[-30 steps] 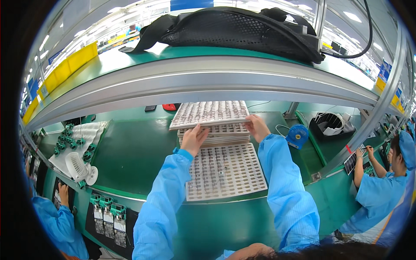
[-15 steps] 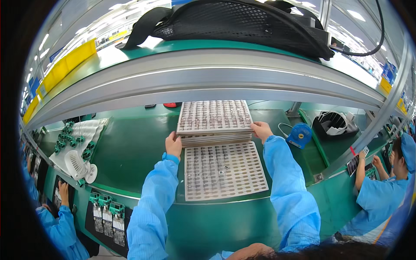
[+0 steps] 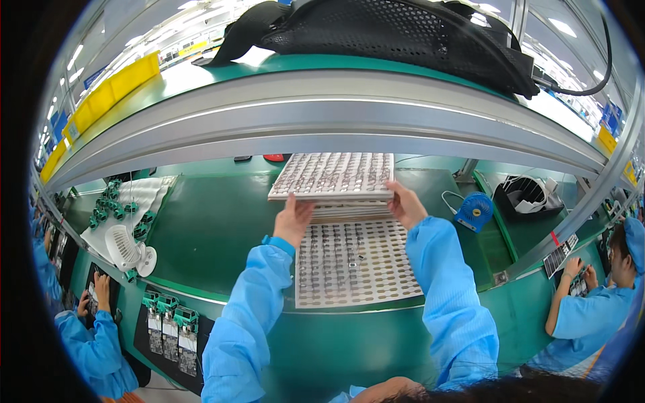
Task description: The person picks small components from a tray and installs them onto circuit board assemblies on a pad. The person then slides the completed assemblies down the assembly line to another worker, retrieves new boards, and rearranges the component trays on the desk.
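A white tray [image 3: 334,176] filled with rows of small metallic parts sits tilted and shifted leftward over a stack of similar trays [image 3: 353,213]. My left hand [image 3: 293,221] grips its front edge near the left corner, fingertips at the rim and part of the grip hidden. At the right front corner, my right hand [image 3: 406,205] pinches the same tray, thumb and fingers on its edge. Nearer to me lies another pale tray [image 3: 386,282]; small parts fill its left rows, while many slots on the right show bare. Both forearms wear blue sleeves.
A metal shelf beam [image 3: 336,117] spans above the trays. To the left stand a white fan [image 3: 124,252] and green-clipped circuit boards [image 3: 171,329]. A blue fan [image 3: 474,211] and a black bin [image 3: 527,198] are on the right. Co-workers sit on both sides.
The top tray has slid left off its alignment with the stack and tilted. My left hand has moved from its left side to the front edge. The view has shifted slightly.
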A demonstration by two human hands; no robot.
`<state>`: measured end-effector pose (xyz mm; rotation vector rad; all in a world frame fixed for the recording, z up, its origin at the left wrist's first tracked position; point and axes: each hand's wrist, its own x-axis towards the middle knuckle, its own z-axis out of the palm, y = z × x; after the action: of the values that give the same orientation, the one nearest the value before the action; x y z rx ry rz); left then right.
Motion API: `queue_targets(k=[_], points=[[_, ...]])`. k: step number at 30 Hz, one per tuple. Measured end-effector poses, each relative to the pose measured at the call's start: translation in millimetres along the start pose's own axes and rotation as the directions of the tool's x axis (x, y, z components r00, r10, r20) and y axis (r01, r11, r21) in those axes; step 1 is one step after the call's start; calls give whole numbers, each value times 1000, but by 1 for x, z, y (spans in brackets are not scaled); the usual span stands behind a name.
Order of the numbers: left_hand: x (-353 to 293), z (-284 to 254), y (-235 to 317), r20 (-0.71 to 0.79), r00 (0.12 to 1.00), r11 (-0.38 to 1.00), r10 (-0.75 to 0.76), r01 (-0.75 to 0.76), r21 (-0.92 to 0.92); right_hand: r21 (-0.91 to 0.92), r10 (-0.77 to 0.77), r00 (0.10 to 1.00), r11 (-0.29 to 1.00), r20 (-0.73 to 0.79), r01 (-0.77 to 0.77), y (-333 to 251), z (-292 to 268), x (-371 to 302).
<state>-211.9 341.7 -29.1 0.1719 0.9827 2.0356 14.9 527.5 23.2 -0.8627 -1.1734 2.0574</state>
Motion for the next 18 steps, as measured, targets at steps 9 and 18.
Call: queue_targets(k=[9,18], points=[[-24,23,-14,214,973,963,87,-27,-267,-126,-135,985,981,105,148,76,84,-94],[-89,-28,56,381,916,990,127,-93,-106,-163,11,916,985,401,59,82,55,-156]])
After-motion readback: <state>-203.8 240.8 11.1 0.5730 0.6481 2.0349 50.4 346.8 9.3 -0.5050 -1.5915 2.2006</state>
